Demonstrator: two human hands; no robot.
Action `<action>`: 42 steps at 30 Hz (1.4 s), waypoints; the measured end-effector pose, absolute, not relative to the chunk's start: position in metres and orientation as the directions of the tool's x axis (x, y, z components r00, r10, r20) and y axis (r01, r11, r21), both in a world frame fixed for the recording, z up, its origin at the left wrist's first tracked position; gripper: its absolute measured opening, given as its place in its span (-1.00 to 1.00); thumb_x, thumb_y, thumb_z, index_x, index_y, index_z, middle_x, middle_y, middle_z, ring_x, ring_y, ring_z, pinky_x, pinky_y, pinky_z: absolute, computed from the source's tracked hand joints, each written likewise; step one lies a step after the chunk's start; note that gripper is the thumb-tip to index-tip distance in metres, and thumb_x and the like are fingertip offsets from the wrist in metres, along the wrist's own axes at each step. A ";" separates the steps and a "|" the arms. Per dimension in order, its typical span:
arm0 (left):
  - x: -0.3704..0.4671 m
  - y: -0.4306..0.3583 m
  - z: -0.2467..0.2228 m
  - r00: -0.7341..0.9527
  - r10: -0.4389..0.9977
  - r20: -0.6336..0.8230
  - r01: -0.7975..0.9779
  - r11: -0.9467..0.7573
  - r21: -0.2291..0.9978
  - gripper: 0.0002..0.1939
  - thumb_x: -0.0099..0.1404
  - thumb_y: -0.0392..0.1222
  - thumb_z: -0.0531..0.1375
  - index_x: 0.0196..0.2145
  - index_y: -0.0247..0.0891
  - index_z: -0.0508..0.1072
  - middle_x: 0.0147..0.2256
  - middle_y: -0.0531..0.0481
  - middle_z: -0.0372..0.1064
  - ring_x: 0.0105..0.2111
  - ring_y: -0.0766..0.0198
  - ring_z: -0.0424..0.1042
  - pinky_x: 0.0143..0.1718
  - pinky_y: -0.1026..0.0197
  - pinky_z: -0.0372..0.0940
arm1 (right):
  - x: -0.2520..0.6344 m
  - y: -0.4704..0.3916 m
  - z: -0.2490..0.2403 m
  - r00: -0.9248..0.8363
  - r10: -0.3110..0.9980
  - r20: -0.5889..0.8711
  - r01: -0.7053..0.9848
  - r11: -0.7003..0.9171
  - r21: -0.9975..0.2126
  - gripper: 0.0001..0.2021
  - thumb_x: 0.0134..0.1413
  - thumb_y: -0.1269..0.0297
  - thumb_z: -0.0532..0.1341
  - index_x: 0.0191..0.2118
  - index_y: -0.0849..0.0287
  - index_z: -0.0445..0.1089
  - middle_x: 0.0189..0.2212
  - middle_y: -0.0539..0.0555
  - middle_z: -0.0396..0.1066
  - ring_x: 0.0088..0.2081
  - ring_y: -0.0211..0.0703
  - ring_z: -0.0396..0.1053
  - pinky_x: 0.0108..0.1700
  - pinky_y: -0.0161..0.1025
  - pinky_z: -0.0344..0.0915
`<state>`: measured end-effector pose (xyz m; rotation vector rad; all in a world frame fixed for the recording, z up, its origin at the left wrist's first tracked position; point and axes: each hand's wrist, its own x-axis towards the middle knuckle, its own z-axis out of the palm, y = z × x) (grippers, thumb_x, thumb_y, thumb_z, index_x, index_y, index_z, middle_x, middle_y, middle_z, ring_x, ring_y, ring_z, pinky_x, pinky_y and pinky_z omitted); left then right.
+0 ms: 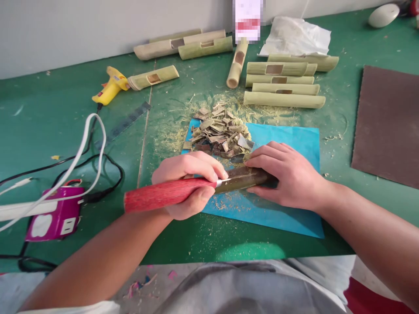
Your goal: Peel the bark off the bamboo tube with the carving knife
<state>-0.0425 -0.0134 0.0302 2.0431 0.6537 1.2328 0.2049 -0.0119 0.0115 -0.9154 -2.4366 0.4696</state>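
Observation:
My left hand [185,168] is closed around the red wooden handle of a carving knife [163,195]. Its thin metal blade lies along a dark brown-green bamboo piece [240,183]. My right hand [293,174] grips the far right end of that bamboo, fingers over the top and thumb on the near side, hiding the end. Beneath both hands lies a blue sheet [294,220]. A heap of bamboo chips [218,133] sits just beyond the bamboo piece, partly on the sheet. Small shavings are scattered on the blue surface near the blade.
Cut bamboo tubes [284,100] with rectangular openings lie at the back right, others [206,49] along the wall. At left are a yellow power tool [113,87], cables and a purple power socket [55,216]. A brown sheet [388,126] lies at right on the green table [347,39].

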 end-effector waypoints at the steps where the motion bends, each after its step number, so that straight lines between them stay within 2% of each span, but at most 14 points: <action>1: -0.042 -0.013 0.030 0.430 0.694 0.577 0.090 -0.669 0.738 -0.85 0.35 -0.15 0.23 -0.33 -0.27 0.46 -0.39 -0.08 0.54 -0.41 0.28 0.57 -0.38 0.28 0.49 | 0.205 -0.012 0.012 -0.656 0.684 0.319 0.513 0.714 -0.477 -0.74 0.11 0.17 0.30 -0.13 0.19 0.42 -0.15 0.18 0.51 -0.20 0.02 0.39 -0.20 -0.05 0.30; 7: -0.040 -0.011 0.029 0.435 0.675 0.596 0.090 -0.691 0.717 -0.85 0.38 -0.16 0.19 -0.34 -0.24 0.47 -0.41 -0.06 0.54 -0.42 0.29 0.56 -0.40 0.26 0.49 | 0.204 -0.010 0.013 -0.660 0.686 0.306 0.505 0.707 -0.496 -0.74 0.08 0.18 0.31 -0.14 0.17 0.41 -0.17 0.17 0.51 -0.21 0.01 0.39 -0.19 -0.06 0.29; 15: -0.039 -0.013 0.025 0.411 0.705 0.578 0.109 -0.668 0.737 -0.90 0.30 -0.24 0.24 -0.39 -0.28 0.46 -0.42 -0.04 0.55 -0.43 0.30 0.56 -0.38 0.27 0.48 | 0.204 -0.006 0.010 -0.673 0.658 0.337 0.470 0.733 -0.493 -0.73 0.04 0.16 0.33 -0.17 0.20 0.43 -0.19 0.18 0.52 -0.22 0.01 0.41 -0.20 -0.06 0.29; 24: -0.038 -0.017 0.018 0.343 0.721 0.602 0.035 -0.650 0.759 -0.89 0.29 -0.32 0.20 -0.41 -0.32 0.47 -0.43 -0.05 0.54 -0.44 0.31 0.55 -0.39 0.27 0.47 | 0.203 -0.006 0.010 -0.667 0.661 0.343 0.464 0.730 -0.502 -0.76 -0.02 0.21 0.32 -0.21 0.18 0.43 -0.23 0.15 0.52 -0.25 -0.01 0.40 -0.22 -0.09 0.28; 29: -0.039 -0.016 0.019 0.357 0.718 0.598 0.051 -0.654 0.755 -0.89 0.30 -0.31 0.21 -0.40 -0.32 0.46 -0.42 -0.05 0.54 -0.44 0.32 0.55 -0.38 0.27 0.47 | 0.203 -0.006 0.009 -0.669 0.660 0.343 0.466 0.731 -0.498 -0.74 -0.02 0.20 0.33 -0.20 0.20 0.43 -0.22 0.16 0.52 -0.24 0.01 0.40 -0.21 -0.08 0.29; 33: -0.037 -0.013 0.023 0.416 0.689 0.593 0.044 -0.667 0.744 -0.90 0.28 -0.27 0.26 -0.39 -0.32 0.46 -0.43 -0.06 0.53 -0.45 0.30 0.55 -0.42 0.27 0.45 | 0.202 -0.008 0.008 -0.666 0.668 0.331 0.486 0.726 -0.487 -0.67 0.00 0.10 0.36 -0.17 0.21 0.43 -0.22 0.17 0.51 -0.24 0.01 0.40 -0.21 -0.06 0.30; 42: -0.035 -0.019 0.026 0.443 0.703 0.557 0.114 -0.660 0.742 -0.88 0.21 -0.41 0.21 -0.46 -0.28 0.40 -0.46 -0.04 0.53 -0.49 0.32 0.50 -0.47 0.25 0.42 | 0.200 -0.009 0.005 -0.647 0.662 0.377 0.476 0.738 -0.479 -0.68 0.03 0.07 0.35 -0.21 0.22 0.42 -0.25 0.17 0.51 -0.28 -0.01 0.39 -0.27 -0.09 0.30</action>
